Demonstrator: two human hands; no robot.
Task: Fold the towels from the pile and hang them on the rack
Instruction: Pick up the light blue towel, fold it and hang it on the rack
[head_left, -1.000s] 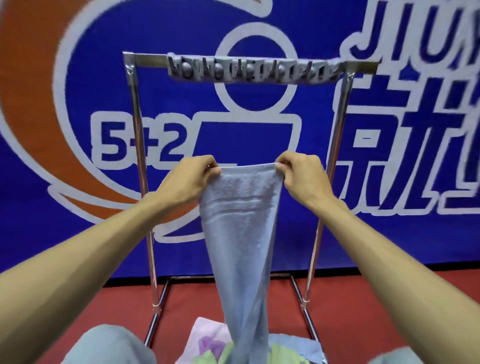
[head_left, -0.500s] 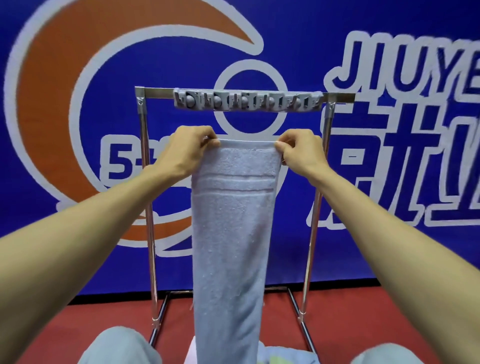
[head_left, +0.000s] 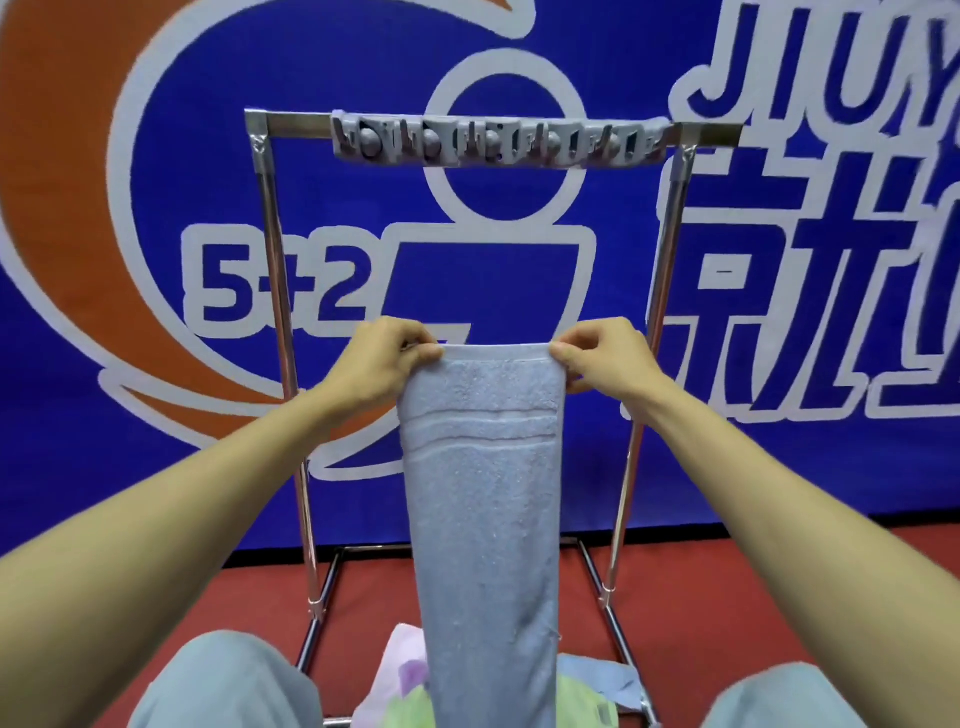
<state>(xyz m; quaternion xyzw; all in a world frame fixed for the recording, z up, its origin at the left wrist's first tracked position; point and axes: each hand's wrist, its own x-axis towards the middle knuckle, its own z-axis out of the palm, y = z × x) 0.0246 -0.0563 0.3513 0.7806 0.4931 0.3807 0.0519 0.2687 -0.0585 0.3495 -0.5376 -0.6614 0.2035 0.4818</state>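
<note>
A light blue towel (head_left: 485, 509), folded into a long narrow strip, hangs straight down in front of me. My left hand (head_left: 379, 358) pinches its top left corner and my right hand (head_left: 602, 358) pinches its top right corner. The towel's top edge is held level, well below the top bar of the metal rack (head_left: 291, 124). A grey clip strip (head_left: 498, 143) sits along that bar. The pile of towels (head_left: 405, 680), white, purple and green, lies on the floor behind the hanging towel's lower end, partly hidden by it.
The rack's chrome uprights (head_left: 641, 405) stand on either side of my hands, with base rails on a red floor (head_left: 727, 597). A blue and orange banner (head_left: 130, 260) fills the wall behind. My knees (head_left: 228, 686) show at the bottom.
The towel hung twisted a second ago; it then spread flat and rose close under the top bar. Now my hands and the towel's top edge sit lower, farther beneath the bar.
</note>
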